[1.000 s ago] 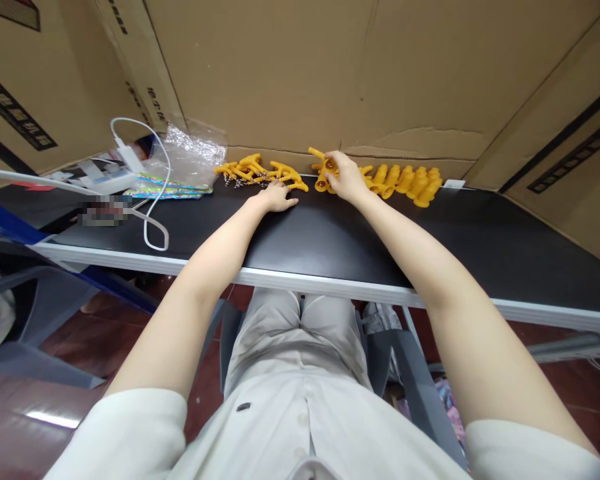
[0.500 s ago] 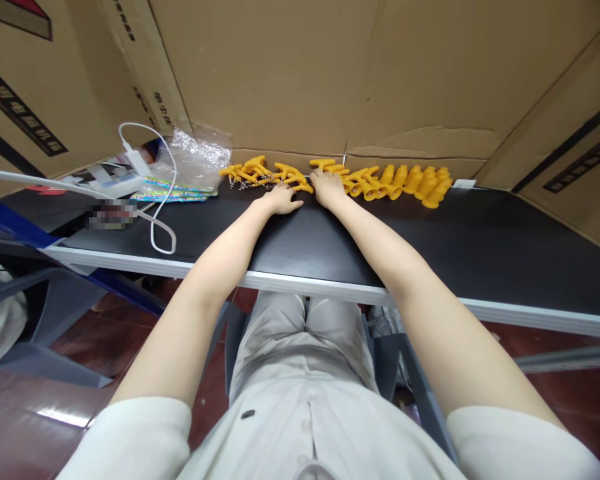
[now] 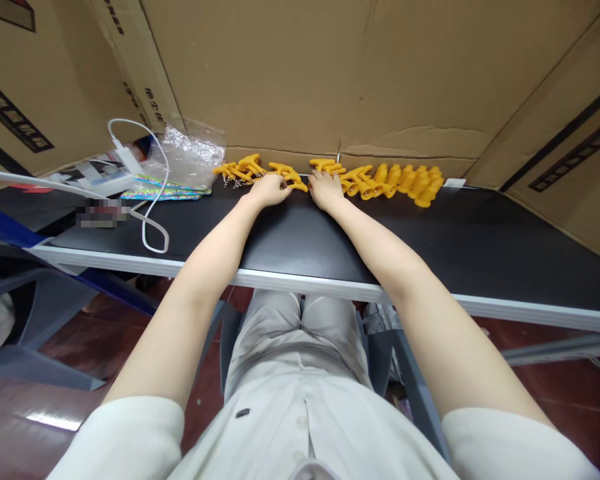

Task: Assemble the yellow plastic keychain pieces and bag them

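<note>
Yellow T-handles with twisted metal spirals, like corkscrew tops (image 3: 250, 163), lie in a loose heap at the back left of the black table. My left hand (image 3: 270, 191) is at the right end of this heap, its fingers curled together and partly hidden; what they hold does not show. A yellow T-handle (image 3: 296, 181) lies right beside its thumb. My right hand (image 3: 326, 191) rests with fingers stretched forward against another group of yellow T-handled pieces (image 3: 325, 164). To its right, more T-handled pieces with bell-shaped bases (image 3: 365, 187) lie tilted together.
Several yellow bell-shaped sleeves (image 3: 420, 183) stand in rows at the back right, by a small white card (image 3: 454, 183). Clear plastic wrap (image 3: 193, 147), colourful packets (image 3: 167, 190) and a white cable (image 3: 155, 230) occupy the left. A cardboard wall (image 3: 280, 73) closes off the back.
My left hand has drawn its spread fingers and thumb together and shifted slightly left. My right hand stays on the yellow pieces with little movement. The whole view has shifted slightly.
</note>
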{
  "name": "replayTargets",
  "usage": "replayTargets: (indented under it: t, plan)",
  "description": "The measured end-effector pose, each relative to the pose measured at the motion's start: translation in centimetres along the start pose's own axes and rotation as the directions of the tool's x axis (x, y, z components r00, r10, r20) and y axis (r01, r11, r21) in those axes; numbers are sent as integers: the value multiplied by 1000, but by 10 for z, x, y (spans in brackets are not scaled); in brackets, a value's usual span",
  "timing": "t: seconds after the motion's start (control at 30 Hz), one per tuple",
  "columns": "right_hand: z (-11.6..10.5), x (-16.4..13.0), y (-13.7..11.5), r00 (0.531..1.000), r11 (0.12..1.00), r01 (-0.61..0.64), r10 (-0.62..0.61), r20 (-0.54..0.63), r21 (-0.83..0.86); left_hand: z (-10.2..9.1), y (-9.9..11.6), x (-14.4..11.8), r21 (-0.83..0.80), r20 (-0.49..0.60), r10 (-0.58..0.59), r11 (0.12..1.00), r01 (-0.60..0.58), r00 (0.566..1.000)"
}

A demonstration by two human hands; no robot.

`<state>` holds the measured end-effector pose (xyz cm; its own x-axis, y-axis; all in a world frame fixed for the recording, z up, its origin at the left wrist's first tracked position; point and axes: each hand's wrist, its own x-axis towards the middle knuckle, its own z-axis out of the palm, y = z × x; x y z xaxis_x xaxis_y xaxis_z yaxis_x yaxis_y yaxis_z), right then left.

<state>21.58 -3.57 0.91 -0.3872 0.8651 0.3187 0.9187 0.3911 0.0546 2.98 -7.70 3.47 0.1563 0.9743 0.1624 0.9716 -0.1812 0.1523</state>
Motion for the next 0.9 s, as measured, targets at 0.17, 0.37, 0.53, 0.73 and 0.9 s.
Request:
replayTargets:
  t: [0.17,0.37,0.53,0.73,0.9]
  plan:
    - [-7,-6,-3,999,1000,-1,1,36,-14,-41,-19,-12,-9,-89,-338,941,338,937]
    - [-5,-4,-5,1000,1000,19,-19,2,-20,-70,-92,-26,216,43,-542,825,522,839]
    - [-1,-2,-2,999,999,42,-42,-13,11,-50,-178,-25,292,189,-529,835,466,828]
    - [-2,-4,-1,999,999,35,-35,-17,16,-35,-208,-13,352,133,-379,882,314,916]
    - [0,-3,0,999,999,35,-35,-24,3,-40,-192,-29,404,92,-324,876,262,942]
